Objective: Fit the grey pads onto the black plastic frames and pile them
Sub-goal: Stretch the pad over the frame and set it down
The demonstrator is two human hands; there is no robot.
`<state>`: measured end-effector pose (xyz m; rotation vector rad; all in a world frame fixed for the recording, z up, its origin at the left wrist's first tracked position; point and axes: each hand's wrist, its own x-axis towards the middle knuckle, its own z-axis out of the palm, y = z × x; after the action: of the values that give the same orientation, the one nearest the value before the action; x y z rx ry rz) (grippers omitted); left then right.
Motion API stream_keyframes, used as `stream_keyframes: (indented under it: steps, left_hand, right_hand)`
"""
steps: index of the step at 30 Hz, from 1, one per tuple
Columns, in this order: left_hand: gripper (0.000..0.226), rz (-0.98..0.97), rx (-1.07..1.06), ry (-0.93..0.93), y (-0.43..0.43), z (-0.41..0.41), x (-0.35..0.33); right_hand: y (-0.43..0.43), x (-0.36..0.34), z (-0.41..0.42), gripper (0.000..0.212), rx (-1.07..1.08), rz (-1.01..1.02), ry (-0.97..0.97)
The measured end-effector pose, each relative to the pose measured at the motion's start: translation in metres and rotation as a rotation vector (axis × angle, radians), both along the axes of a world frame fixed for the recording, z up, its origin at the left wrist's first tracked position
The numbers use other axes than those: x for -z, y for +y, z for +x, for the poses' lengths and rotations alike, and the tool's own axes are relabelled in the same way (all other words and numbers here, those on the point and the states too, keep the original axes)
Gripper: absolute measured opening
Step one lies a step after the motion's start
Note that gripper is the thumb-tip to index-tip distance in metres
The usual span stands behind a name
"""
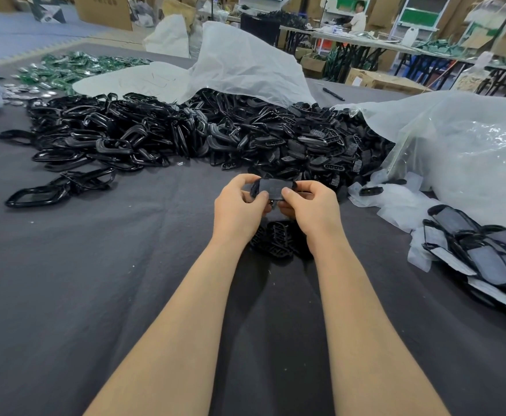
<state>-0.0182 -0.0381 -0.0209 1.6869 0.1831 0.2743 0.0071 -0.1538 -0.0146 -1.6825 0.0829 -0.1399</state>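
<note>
A person's left hand (239, 205) and right hand (310, 207) curl round the two ends of one black frame (254, 189), thumbs pressed on the grey pad (275, 186) on its upper face. It is held just above the dark cloth (110, 265), long axis running left to right. Behind lies a heap of loose frames (155, 136), too many to count, and a pile of padded frames (485, 253) sits at right.

Soft, even light, faint shadows on the grey cloth (125, 295), glints on the clear bag (470, 151), bowed, blurry edges.
</note>
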Motion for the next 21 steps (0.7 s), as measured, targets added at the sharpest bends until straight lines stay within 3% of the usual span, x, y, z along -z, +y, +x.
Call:
stream_keyframes:
  steps: [6,12,21]
  left_hand:
    - [0.023,-0.05,-0.029,-0.003,0.0007,0.0009,-0.0002]
    - [0.022,-0.068,-0.019,-0.008,0.0008,-0.0008,-0.0023]
    - [0.027,-0.031,-0.016,-0.027,0.0,-0.0017,-0.0025]
  right_hand:
    - [0.0009,-0.0018,-0.0009,0.012,-0.045,-0.016,-0.007]
    - [0.0017,-0.0024,-0.0034,0.03,-0.061,-0.066,-0.065]
    - [-0.0007,-0.0002,0.0015,0.009,-0.005,-0.096,-0.028]
